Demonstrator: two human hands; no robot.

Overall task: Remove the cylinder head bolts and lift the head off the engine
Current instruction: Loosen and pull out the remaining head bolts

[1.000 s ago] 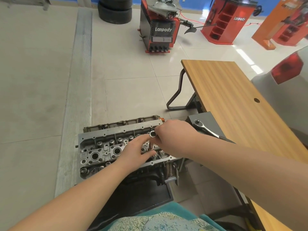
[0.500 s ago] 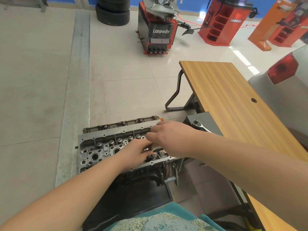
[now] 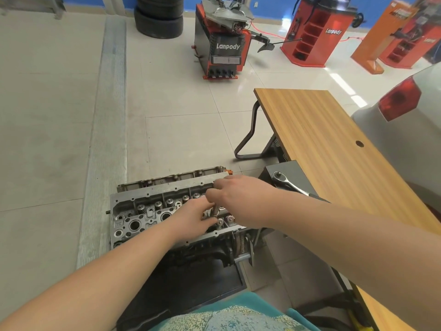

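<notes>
Head view: both hands, right hand (image 3: 241, 199) and left hand (image 3: 193, 217), fingers curled around a bolt (image 3: 215, 209).

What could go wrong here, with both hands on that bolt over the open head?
The right hand pinches a bolt above the cylinder head; if it slips, it may fall into an open bore. The left hand rests among the valve springs, so fingers could be nipped. The ratchet lies near the stand's edge and might get knocked off.
</notes>
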